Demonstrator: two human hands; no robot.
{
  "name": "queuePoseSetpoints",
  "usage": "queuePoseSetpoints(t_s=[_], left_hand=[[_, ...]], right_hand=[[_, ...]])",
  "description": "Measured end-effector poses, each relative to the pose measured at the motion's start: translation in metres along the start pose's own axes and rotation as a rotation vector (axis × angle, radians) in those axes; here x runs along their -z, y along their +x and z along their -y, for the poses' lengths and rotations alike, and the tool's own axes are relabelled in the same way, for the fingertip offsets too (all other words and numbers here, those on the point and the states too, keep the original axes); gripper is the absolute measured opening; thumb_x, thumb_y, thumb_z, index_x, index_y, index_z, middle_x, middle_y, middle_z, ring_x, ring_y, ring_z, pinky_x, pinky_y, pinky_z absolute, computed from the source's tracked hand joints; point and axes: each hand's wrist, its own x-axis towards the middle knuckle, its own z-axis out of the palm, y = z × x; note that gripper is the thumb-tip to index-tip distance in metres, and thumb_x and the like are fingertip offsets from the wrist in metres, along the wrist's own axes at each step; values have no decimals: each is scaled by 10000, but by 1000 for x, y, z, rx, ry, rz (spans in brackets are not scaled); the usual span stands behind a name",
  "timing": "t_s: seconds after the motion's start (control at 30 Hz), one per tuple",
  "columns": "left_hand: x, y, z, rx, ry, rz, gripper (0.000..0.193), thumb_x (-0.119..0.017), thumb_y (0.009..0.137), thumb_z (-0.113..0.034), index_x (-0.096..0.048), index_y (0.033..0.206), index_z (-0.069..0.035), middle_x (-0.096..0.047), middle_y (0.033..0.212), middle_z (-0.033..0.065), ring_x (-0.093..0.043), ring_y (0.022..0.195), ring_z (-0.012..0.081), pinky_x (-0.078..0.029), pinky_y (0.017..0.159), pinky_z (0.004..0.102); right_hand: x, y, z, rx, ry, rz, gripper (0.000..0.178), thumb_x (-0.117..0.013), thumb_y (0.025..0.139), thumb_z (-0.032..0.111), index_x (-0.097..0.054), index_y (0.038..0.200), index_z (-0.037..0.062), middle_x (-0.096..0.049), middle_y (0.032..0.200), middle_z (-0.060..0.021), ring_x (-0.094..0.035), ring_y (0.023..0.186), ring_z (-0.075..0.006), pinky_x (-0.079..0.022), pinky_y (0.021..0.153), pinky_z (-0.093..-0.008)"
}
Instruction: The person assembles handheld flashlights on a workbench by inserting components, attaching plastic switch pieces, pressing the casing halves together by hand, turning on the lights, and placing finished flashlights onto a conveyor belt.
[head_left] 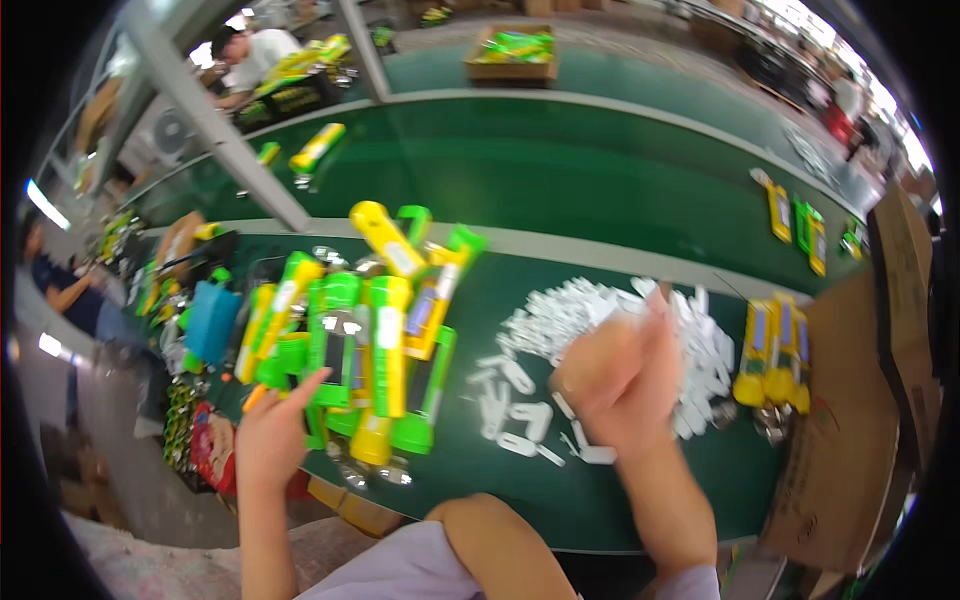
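My right hand (pixel 620 380) is over a heap of small flat white plastic pieces (pixel 560 315). Motion smears its curled fingers, so whether they hold anything does not show. Several loose white pieces (pixel 518 443) lie left of it on the green table (pixel 480 490). A bent bare elbow with a lavender sleeve, which looks like my left arm, is at the lower middle; my left hand is out of view. Another person's hand (pixel 270 430), by its separate forearm, is at the near left of a pile of yellow and green torch-shaped items (pixel 390 345).
Beyond the table runs a green conveyor belt (pixel 450 150) carrying a few yellow and green items (pixel 318 148). Right are yellow items (pixel 770 350) and an upright brown carton (pixel 840 400). A grey metal post (pixel 215 130) stands far left. A blue box (pixel 212 320) and co-workers are left.
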Motion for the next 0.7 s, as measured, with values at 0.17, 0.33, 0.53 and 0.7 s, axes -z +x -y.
queuePoseSetpoints(t_s=[0.17,0.33,0.53,0.7], left_hand=[[-19,11,-3,-193,31,-128,554,-547,781,52,-611,1296,-143,-697,985,108,-642,857,264,-486,897,332],[-26,-14,8,-190,101,-189,578,-535,826,42,-598,1327,-240,-606,764,86,-582,781,212,-481,880,294],[-34,-56,25,-105,222,-37,562,-529,840,21,-573,1353,-204,-582,719,59,-567,713,181,-442,919,270],[-53,-92,45,-123,230,62,511,-496,883,4,-543,1362,-166,-604,788,35,-575,738,159,-428,925,276]], right_hand=[[40,-27,189,494,-108,-389,307,-426,1017,228,-594,1091,-19,-318,565,24,-298,515,-95,-276,472,-261],[66,-56,216,622,-293,-419,273,-430,985,153,-591,1099,-36,-305,587,27,-293,531,-97,-265,475,-248],[10,-20,88,183,-985,-214,322,-491,961,284,-603,767,52,-453,601,-7,-398,509,-100,-297,467,-264],[-22,-26,-9,-555,-1583,699,294,-536,935,304,-664,867,47,-637,736,-190,-605,710,-409,-487,649,-466]])
